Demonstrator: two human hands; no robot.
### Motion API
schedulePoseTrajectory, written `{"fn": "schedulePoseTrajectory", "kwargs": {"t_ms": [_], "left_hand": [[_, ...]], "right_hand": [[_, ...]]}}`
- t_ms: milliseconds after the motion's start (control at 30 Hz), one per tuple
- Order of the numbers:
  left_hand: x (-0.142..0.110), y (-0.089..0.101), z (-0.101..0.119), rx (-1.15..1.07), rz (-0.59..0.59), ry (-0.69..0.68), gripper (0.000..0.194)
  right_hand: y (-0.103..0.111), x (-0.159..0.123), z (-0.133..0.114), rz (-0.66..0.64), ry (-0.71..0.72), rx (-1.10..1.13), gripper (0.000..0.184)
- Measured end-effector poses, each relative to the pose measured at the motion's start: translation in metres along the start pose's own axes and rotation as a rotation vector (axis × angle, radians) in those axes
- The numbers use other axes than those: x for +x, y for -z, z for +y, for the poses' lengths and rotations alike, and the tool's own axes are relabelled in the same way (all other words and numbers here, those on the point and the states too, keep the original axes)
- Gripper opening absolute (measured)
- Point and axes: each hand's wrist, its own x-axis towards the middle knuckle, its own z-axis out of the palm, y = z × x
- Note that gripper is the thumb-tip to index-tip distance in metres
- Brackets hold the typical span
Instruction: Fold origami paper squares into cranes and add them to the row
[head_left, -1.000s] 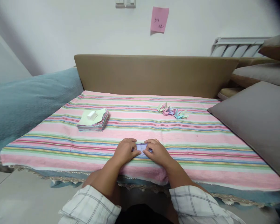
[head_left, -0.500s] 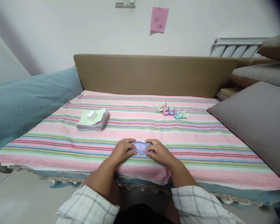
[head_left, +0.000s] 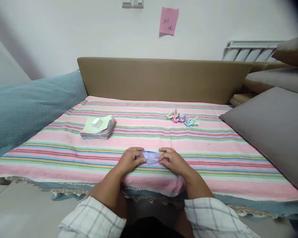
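Between my hands, near the front edge of the striped cloth, is a partly folded sheet of lilac origami paper [head_left: 151, 157]. My left hand [head_left: 131, 160] pinches its left end between thumb and fingers. At the other end, my right hand [head_left: 173, 160] grips the paper the same way. Creases run across the middle of the sheet, and its two ends are partly hidden under my fingers.
A thick stack of coloured paper [head_left: 97, 133] lies to the left, with a small white block [head_left: 96, 123] on top. Several folded paper cranes [head_left: 180, 118] sit in a row farther back. Grey cushions [head_left: 268, 122] border the right side; a blue-covered armrest [head_left: 39, 102] borders the left.
My right hand has shifted slightly to the right along the lilac paper, so the hands are farther apart. The paper's middle now looks flatter and wider.
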Motion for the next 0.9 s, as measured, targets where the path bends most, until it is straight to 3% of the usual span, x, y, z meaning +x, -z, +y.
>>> {"fn": "schedulePoseTrajectory", "kwargs": {"t_ms": [333, 500, 667, 900], "left_hand": [[0.001, -0.005, 0.008, 0.099, 0.065, 0.016, 0.012], [0.002, -0.007, 0.009, 0.127, 0.081, 0.022, 0.011], [0.004, -0.014, 0.012, 0.131, 0.134, 0.091, 0.024], [0.004, -0.017, 0.014, 0.173, 0.142, 0.089, 0.019]], "right_hand": [[0.0, -0.003, 0.002, 0.006, -0.035, -0.018, 0.009], [-0.006, -0.003, 0.001, 0.066, -0.066, -0.031, 0.013], [-0.011, -0.002, -0.002, 0.129, -0.093, -0.045, 0.014], [-0.013, -0.001, -0.009, 0.162, -0.13, -0.073, 0.012]]}}
